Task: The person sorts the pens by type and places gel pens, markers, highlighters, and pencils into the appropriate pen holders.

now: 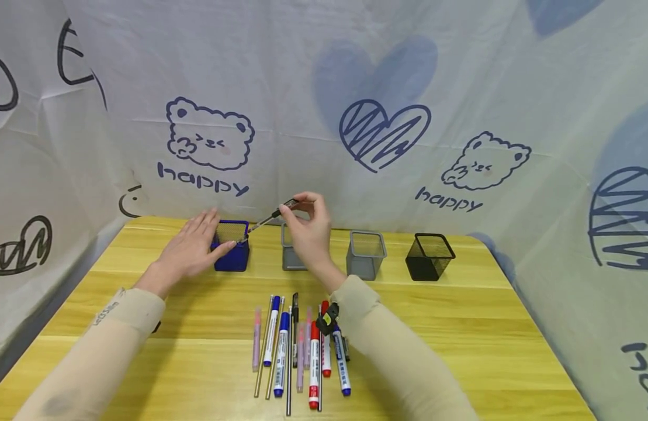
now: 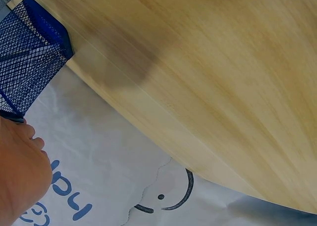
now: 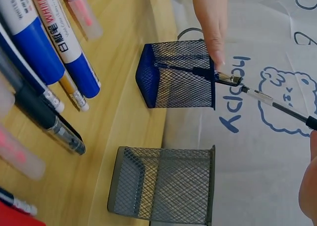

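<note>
My left hand [image 1: 191, 245] is at the blue mesh pen holder [image 1: 231, 259], fingers straight along its left side and thumb at the near rim. In the right wrist view, a dark pen [image 3: 174, 67] slants inside that holder, its clip end sticking out at the rim by the left thumb. Above and to the right, my right hand [image 1: 312, 234] pinches a clear-barrelled black pen [image 1: 263, 221]. This pen tilts down leftward, its tip close to the other pen's end; whether they touch I cannot tell.
Behind my right hand stands a grey mesh holder [image 1: 294, 261], partly hidden. Another grey holder [image 1: 366, 257] and a black holder [image 1: 429, 260] stand further right. Nearer lie several markers [image 1: 281, 354], pencils [image 1: 262, 356] and pink pens [image 1: 257, 339]. A printed cloth [image 1: 297, 76] hangs behind the table.
</note>
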A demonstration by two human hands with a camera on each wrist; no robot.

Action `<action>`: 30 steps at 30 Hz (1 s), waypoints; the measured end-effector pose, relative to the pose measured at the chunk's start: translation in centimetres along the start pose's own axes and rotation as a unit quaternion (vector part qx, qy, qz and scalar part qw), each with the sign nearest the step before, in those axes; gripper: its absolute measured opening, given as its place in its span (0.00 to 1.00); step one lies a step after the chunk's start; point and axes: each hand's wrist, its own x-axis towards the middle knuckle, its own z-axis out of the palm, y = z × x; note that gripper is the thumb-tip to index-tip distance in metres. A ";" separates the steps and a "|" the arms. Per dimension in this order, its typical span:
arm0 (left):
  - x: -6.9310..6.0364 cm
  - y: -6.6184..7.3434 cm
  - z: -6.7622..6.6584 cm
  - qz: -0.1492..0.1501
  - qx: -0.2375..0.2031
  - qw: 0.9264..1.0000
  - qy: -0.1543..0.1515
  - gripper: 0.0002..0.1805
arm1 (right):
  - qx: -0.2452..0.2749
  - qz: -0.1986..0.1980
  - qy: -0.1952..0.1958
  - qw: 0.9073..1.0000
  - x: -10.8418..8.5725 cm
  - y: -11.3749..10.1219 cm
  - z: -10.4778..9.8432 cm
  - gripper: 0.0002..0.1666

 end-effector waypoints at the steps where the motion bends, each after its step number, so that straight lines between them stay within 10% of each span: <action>1: 0.0 0.0 0.0 0.000 0.000 1.000 0.000 0.51 | 0.000 0.002 0.000 1.000 0.0 0.1 0.2 0.17; 30: 0.1 -0.1 0.0 -0.008 -0.004 1.000 -0.005 0.52 | -0.113 0.039 -0.089 0.989 -1.9 3.0 2.8 0.10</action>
